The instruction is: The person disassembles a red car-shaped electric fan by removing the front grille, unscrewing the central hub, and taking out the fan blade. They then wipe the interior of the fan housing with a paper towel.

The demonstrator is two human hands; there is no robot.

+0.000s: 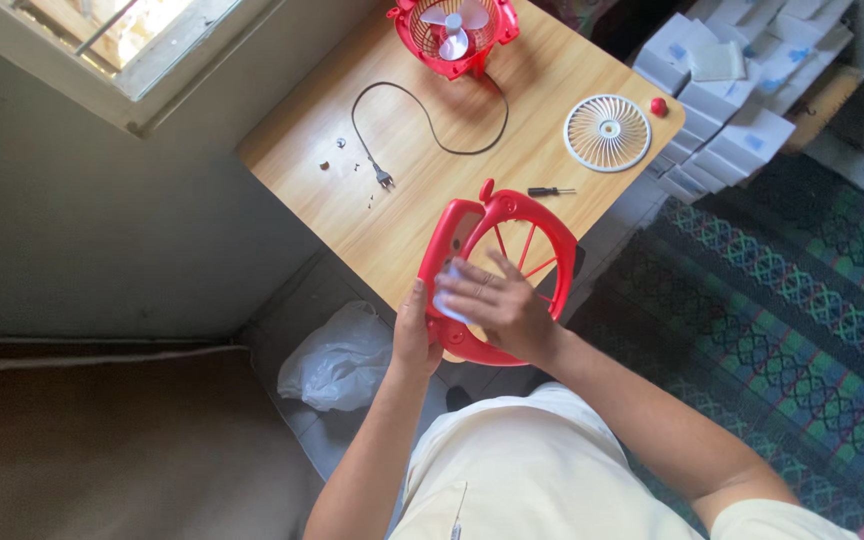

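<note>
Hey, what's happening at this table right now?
A person holds a red fan housing at the near edge of a wooden table. The left hand grips its side while the right hand presses a small white cloth against it. Farther back sit the red fan body with white blades, a black power cord, a white grille, a small screwdriver and a few loose screws.
</note>
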